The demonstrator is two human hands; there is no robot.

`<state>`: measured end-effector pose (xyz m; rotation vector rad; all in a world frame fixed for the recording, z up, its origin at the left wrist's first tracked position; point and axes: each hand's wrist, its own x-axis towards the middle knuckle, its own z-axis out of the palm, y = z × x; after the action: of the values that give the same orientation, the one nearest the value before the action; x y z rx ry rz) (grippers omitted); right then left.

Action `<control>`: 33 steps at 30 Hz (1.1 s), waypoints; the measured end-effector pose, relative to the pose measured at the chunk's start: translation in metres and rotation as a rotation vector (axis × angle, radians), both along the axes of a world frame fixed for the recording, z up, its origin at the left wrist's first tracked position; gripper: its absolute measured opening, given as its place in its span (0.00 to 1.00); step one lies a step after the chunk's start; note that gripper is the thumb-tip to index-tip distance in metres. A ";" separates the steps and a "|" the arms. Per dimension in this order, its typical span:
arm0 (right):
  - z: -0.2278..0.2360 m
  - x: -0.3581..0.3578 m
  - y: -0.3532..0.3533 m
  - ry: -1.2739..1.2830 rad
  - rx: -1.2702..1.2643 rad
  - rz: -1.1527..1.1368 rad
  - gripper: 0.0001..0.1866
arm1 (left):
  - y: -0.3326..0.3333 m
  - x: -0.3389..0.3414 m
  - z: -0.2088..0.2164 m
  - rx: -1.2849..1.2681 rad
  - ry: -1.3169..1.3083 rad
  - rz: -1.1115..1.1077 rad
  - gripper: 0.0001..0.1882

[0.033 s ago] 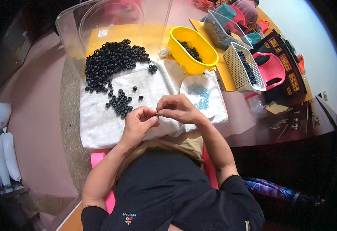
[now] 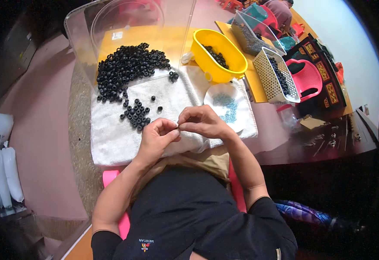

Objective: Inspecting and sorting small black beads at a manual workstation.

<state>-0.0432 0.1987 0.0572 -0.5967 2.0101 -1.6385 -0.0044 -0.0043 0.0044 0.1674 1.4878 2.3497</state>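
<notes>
Pinkish floor (image 2: 38,108): stretching off at the far left, well apart from the work.
Clear container (image 2: 69,38): at the back left, around part of the bead heap, as far as can be told through the plastic.
White towel (image 2: 111,147): spread beneath the work; likely a soft catch for anything dropped, so best to work low over it.
Black bead heap (image 2: 126,69): piled toward the back; best left undisturbed to avoid scattering.
Loose black beads (image 2: 136,113): clustered in front of the heap, near the left hand, and probably easier to pick from singly.
Left hand (image 2: 157,134): thumb and fingertips narrowed to a pinch on the tiny dark piece; best used as the steady side, gripping lightly, with an edge left exposed.
Tiny dark piece (image 2: 177,126): between both sets of fingertips, above the towel; too small and too covered to identify.
Right hand (image 2: 204,123): thumb and fingertips likewise narrowed, meeting the left at the same spot; best moved in small amounts, turning from the fingers rather than the wrist.
Yellow tub (image 2: 209,65): behind the right hand, with dark pieces inside.
White plate (image 2: 215,89): just beyond the right hand, bearing small blue beads (image 2: 227,108); easy to knock, so knuckles best held clear.
Perforated basket (image 2: 265,78): farther right, beside bare bench (image 2: 258,91), holding more dark pieces.
</notes>
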 end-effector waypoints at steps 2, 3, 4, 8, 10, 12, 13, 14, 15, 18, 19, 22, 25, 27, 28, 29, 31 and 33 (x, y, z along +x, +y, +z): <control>-0.002 0.000 0.004 -0.032 -0.021 0.032 0.05 | 0.002 -0.001 0.004 0.000 0.000 -0.015 0.07; -0.005 -0.001 0.006 -0.036 -0.033 0.047 0.06 | 0.002 -0.001 0.004 -0.005 -0.010 -0.009 0.07; -0.003 -0.002 0.007 -0.053 -0.014 0.071 0.07 | 0.001 -0.001 0.003 0.002 0.000 -0.044 0.08; 0.009 -0.004 0.007 -0.131 0.042 0.154 0.07 | 0.000 0.000 0.003 0.047 -0.016 -0.099 0.10; 0.012 -0.008 0.009 -0.184 0.051 0.214 0.06 | 0.000 0.002 0.005 0.051 -0.028 -0.122 0.10; 0.011 -0.011 0.011 -0.244 0.073 0.303 0.06 | 0.000 0.002 0.008 0.042 -0.048 -0.166 0.11; 0.011 -0.012 0.010 -0.244 0.073 0.307 0.06 | -0.001 0.003 0.008 0.042 -0.048 -0.162 0.11; 0.011 -0.013 0.009 -0.262 0.084 0.336 0.06 | -0.002 0.003 0.008 0.018 -0.029 -0.185 0.11; 0.011 -0.013 0.009 -0.280 0.096 0.365 0.07 | -0.002 0.004 0.008 -0.005 -0.010 -0.208 0.11; 0.012 -0.012 0.005 -0.290 0.099 0.305 0.05 | -0.005 0.002 0.005 0.009 -0.037 -0.192 0.11; 0.011 -0.011 0.004 -0.291 0.099 0.307 0.05 | -0.005 0.000 0.004 0.009 -0.038 -0.190 0.11; 0.000 -0.005 0.002 -0.063 0.037 0.166 0.05 | -0.007 -0.005 0.001 0.007 0.000 -0.132 0.11; -0.012 0.005 -0.001 0.255 -0.011 0.096 0.09 | -0.006 -0.006 0.001 0.044 -0.023 -0.108 0.10; -0.018 0.016 -0.006 0.300 -0.130 -0.100 0.10 | -0.006 -0.005 0.004 0.056 -0.055 -0.091 0.10; -0.019 0.016 -0.010 0.632 -0.085 -0.076 0.13 | -0.006 -0.005 0.003 0.054 -0.055 -0.085 0.10; -0.017 0.018 -0.012 0.631 -0.089 -0.071 0.13 | -0.007 -0.004 0.002 0.054 -0.057 -0.076 0.09; -0.010 0.026 -0.014 0.889 0.109 -0.115 0.14 | -0.007 -0.003 0.002 0.053 -0.057 -0.065 0.09; -0.008 0.026 -0.013 0.986 0.103 -0.096 0.18 | -0.006 -0.002 0.004 0.090 -0.109 -0.056 0.09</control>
<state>-0.0168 0.1853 0.0490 -1.4973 2.7838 -1.3873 -0.0064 -0.0104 0.0088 0.1007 1.3109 2.3428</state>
